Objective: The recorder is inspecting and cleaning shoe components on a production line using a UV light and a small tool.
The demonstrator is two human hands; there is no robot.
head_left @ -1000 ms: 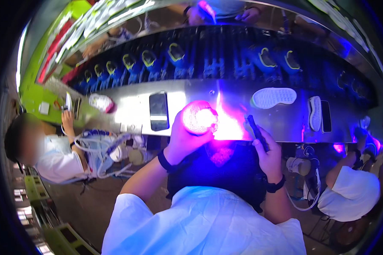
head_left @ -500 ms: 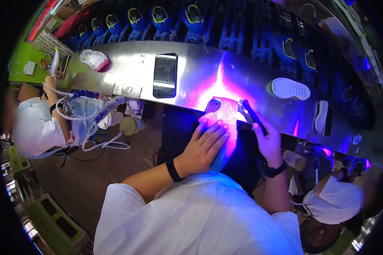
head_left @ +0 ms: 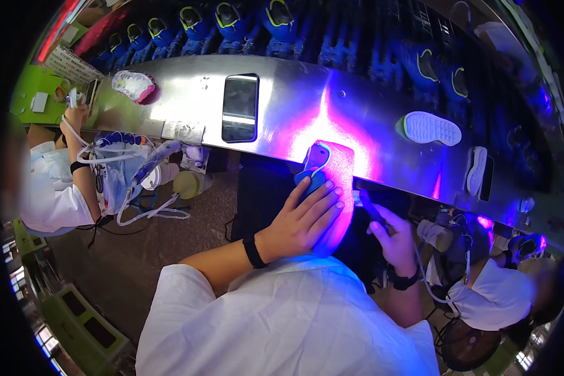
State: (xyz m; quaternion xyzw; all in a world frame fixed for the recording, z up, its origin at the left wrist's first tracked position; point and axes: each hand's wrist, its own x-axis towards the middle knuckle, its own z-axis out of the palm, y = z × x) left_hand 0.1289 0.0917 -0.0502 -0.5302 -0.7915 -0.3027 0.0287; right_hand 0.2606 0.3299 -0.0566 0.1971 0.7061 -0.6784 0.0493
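Seen from above at a steel counter (head_left: 282, 106) lit pink and violet. Left hand (head_left: 304, 219) spread flat, fingers open, pressing on a shoe (head_left: 332, 188) held sole-up at the counter's near edge, glowing pink under the light. Black band at that wrist. Right hand (head_left: 391, 235) closed around a dark pen-shaped tool (head_left: 370, 210), its tip just beside the shoe's right side. Black watch on that wrist too.

Farther along the counter: a dark phone (head_left: 240, 108) lying flat to the left of the shoe, a white shoe sole (head_left: 432, 128) with a green rim well to the right, and another pale sole (head_left: 477, 170) standing on edge beyond it. A white-and-pink shoe (head_left: 133, 86) resting near the counter's far left end. Rows of blue shoes (head_left: 232, 22) with yellow-lined openings ranged behind the counter.

At left, a seated person in a white shirt (head_left: 47, 188), arm raised, with a bundle of white cords (head_left: 128, 172) beside. At lower right, another person in white (head_left: 501, 294) below the counter.
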